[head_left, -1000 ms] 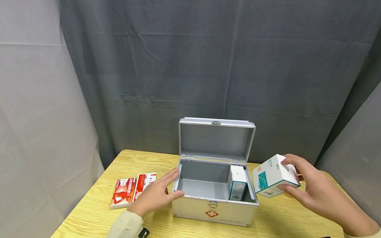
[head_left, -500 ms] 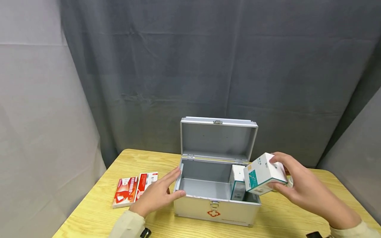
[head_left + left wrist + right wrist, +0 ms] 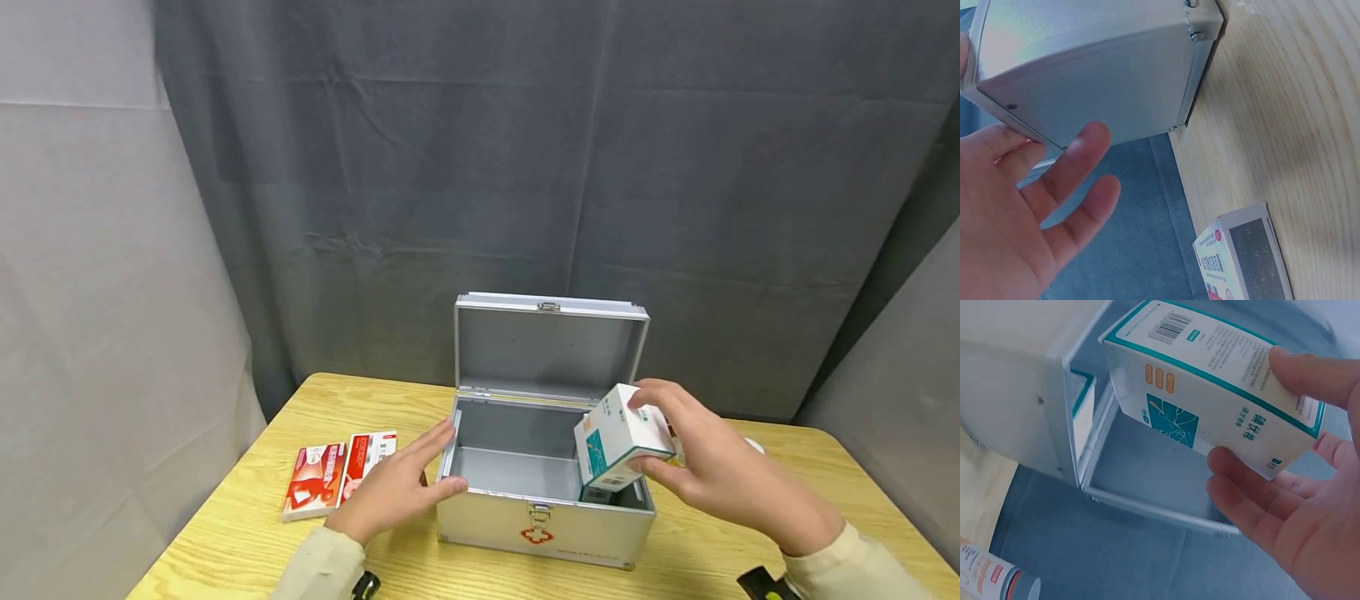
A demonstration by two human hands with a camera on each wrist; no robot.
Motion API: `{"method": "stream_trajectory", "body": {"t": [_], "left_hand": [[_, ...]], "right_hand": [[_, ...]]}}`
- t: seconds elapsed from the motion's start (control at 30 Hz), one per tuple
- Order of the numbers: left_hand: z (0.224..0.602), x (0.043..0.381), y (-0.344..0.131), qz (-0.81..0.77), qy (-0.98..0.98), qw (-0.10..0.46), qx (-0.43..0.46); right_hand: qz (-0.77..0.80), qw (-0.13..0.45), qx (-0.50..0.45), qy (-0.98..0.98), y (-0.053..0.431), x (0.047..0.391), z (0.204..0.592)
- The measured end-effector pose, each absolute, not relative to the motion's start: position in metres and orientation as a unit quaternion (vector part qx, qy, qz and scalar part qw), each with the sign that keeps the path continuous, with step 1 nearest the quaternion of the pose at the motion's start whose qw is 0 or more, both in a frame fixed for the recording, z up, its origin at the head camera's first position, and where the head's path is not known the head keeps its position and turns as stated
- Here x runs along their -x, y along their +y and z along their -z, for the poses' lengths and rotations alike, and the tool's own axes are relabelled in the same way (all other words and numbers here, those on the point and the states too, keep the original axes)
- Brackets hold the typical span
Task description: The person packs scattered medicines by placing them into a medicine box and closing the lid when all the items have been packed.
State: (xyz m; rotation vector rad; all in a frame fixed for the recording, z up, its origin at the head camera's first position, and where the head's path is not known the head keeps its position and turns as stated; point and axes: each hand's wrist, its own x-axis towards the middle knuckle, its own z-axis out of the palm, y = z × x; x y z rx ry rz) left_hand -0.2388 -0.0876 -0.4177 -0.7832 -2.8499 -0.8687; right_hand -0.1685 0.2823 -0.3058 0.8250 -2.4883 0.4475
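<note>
My right hand [image 3: 705, 462] grips a white and teal medicine box [image 3: 621, 442], thumb on one side and fingers on the other. The box is tilted above the right part of an open silver first-aid case [image 3: 495, 523] with a red cross on its front. A second white and teal box [image 3: 1085, 419] stands inside the case, mostly hidden behind the held one in the head view. My left hand [image 3: 401, 487] rests with straight fingers at the case's left rim; in the left wrist view its fingers [image 3: 1075, 162] are spread along the case's side.
Two flat red and white medicine boxes [image 3: 315, 479] [image 3: 367, 458] lie on the wooden table [image 3: 247, 500], left of the case. The raised lid [image 3: 547, 350] stands at the back. A white and orange tube-shaped container [image 3: 988, 575] stands right of the case. Grey curtains [image 3: 525, 167] hang behind.
My right hand has carried the medicine box leftward, from beside the case to over its right part, covering the box inside. My left hand has stayed at the rim.
</note>
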Motion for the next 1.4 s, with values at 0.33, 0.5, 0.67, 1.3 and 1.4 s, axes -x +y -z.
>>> {"method": "stream_trajectory", "body": {"t": [0.33, 0.5, 0.67, 1.3, 1.4], "left_hand": [[0.420, 0.239, -0.087, 0.277, -0.927, 0.032, 0.252], [0.420, 0.240, -0.086, 0.279, -0.926, 0.035, 0.253], [0.421, 0.240, -0.086, 0.279, -0.926, 0.036, 0.254], [0.409, 0.237, -0.085, 0.244, -0.938, 0.040, 0.245], [0.411, 0.237, -0.085, 0.250, -0.935, 0.035, 0.249]], "right_hand": [[-0.147, 0.181, -0.285, -0.930, 0.264, 0.170, 0.306], [-0.161, 0.185, -0.294, -0.924, 0.260, 0.174, 0.310], [-0.169, 0.176, -0.296, -0.924, 0.256, 0.179, 0.316], [-0.129, 0.123, -0.290, -0.940, 0.245, 0.188, 0.328], [-0.125, 0.112, -0.291, -0.942, 0.246, 0.188, 0.331]]}}
